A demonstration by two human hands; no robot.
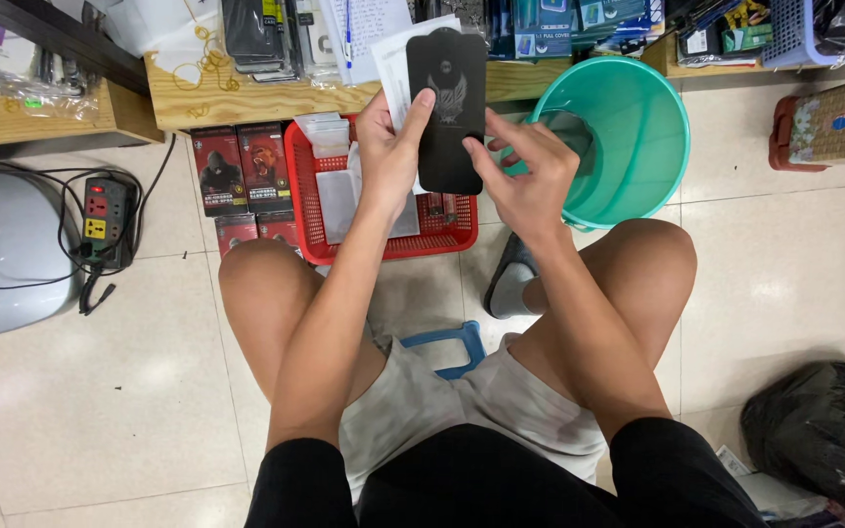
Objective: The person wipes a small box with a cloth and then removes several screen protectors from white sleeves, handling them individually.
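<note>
Left hand: left hand (390,156), upper centre of frame, closed around the left edge of a black card (448,110); thumb lies across the card's face, fingers behind it.
Right hand: right hand (530,176), just right of the card, fingers half curled; thumb and fingertips touch the card's lower right edge. Grip looks light; cannot tell whether it pinches or only rests there.
Black card: flat, tall, rounded corners, pale winged emblem printed on the front. Held upright, slightly tilted, top centre of frame, above the red basket.
White paper: white sheet (395,64) pokes out behind the card at its upper left, held with it in the left hand.
Red basket: red basket (307,210) on the floor, centre of frame, behind the knees; holds pale flat packets.
Green bucket: green bucket (652,147), upper right of centre, on the floor, just right of the basket.
Dark boxes: dark boxes (242,171) standing left of the basket, touching it.
Power strip: power strip (105,210) with cables, left of frame, on the tiles.
Shelf: wooden shelf (266,98) along the top edge, stacked with packaged goods.
Black bag: black bag (819,430), lower right corner.
</note>
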